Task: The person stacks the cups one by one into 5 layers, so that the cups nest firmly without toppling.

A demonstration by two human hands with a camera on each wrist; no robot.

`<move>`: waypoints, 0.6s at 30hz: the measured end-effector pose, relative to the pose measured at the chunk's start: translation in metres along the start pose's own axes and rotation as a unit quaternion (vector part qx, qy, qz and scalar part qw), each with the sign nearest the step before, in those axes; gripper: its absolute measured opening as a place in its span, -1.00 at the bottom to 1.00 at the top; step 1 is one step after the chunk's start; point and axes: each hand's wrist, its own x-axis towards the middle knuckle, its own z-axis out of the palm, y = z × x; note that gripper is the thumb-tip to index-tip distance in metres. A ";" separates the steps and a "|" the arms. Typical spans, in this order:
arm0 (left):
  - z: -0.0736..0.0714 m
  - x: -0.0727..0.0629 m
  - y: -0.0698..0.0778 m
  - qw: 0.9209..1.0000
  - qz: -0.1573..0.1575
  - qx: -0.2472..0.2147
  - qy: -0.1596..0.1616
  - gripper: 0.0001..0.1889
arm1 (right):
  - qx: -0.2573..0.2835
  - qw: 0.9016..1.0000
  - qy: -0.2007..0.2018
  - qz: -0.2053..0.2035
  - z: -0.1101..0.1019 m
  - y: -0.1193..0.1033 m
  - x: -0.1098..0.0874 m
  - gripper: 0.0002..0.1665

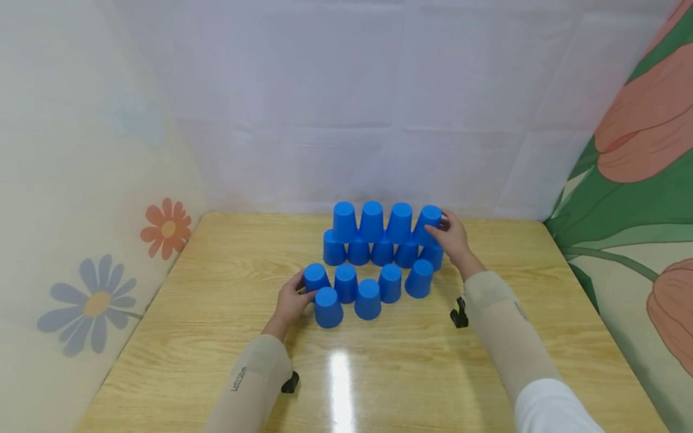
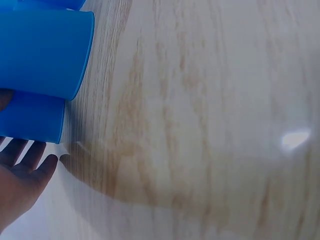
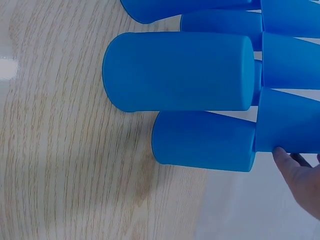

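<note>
In the head view, my left hand (image 1: pixel 291 300) holds an upside-down blue cup (image 1: pixel 316 273) at the left end of the front group, thumb on its near side. Another blue cup (image 1: pixel 328 308) stands just in front of it. The left wrist view shows fingers (image 2: pixel 35 160) along the held cup's side. My right hand (image 1: pixel 453 237) grips the rightmost blue cup (image 1: pixel 428 221) of the upper row, which rests on the lower row (image 1: pixel 382 253). In the right wrist view, the thumb (image 3: pixel 287 162) presses that cup's side.
Several more upside-down blue cups, such as one front cup (image 1: pixel 368 299), stand on the wooden table (image 1: pixel 216 288) before the two-tier row. A white cloth (image 1: pixel 303 108) hangs behind. Black clips (image 1: pixel 459 314) sit by both wrists.
</note>
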 end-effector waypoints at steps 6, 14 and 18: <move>-0.002 -0.002 0.000 1.000 -0.015 -0.011 0.005 -0.43 | -0.004 1.000 0.009 0.005 -0.002 0.000 -0.003 -0.29; -0.008 -0.003 0.001 1.000 -0.005 0.003 0.014 -0.39 | 0.006 1.000 0.013 -0.012 -0.004 0.001 -0.010 -0.27; -0.013 -0.002 0.002 1.000 0.008 0.015 0.020 -0.38 | 0.014 1.000 0.011 -0.019 -0.006 0.002 -0.017 -0.25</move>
